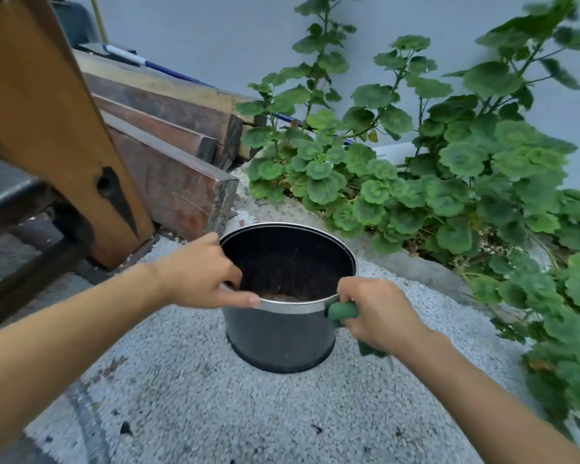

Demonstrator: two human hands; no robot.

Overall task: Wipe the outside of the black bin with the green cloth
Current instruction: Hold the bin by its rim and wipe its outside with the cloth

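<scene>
The black bin (pixel 282 336) stands upright on pebbled ground, round, with a silver rim and a dark inside. My left hand (pixel 201 276) grips the rim on the bin's left side, thumb inside and fingers along the outside. My right hand (pixel 379 311) is closed around the bunched green cloth (pixel 342 313). It presses the cloth against the bin's outer right side just below the rim. A tail of the cloth hangs out under my right hand.
A leafy green plant (pixel 449 169) fills the bed behind and to the right of the bin. Stacked wooden beams (pixel 175 169) and a leaning wooden board (pixel 47 122) stand to the left. Grey pebbled ground (pixel 188 396) surrounds the bin.
</scene>
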